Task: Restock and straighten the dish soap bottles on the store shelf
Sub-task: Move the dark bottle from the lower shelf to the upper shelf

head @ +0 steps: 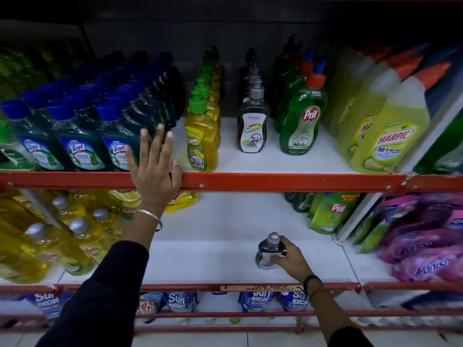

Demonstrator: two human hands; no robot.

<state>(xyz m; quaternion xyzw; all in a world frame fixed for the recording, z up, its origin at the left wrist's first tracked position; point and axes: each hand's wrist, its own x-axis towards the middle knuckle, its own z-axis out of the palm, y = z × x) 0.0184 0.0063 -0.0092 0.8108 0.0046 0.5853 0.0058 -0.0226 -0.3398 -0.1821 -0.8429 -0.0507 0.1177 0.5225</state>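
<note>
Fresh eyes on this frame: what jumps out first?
The left hand, fingers spread, lies on the upper shelf's red rail beside the Lizol bottles. Below, the right hand grips a dark grey-capped bottle on the largely bare middle shelf. Yellow Harpic bottles glare at upper right.

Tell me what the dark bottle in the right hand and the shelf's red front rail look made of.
Dark bottle: looks like smooth translucent smoky plastic with a matte grey cap, held by the right hand. Red front rail: probably painted metal, going by its screw heads and dull sheen.
</note>
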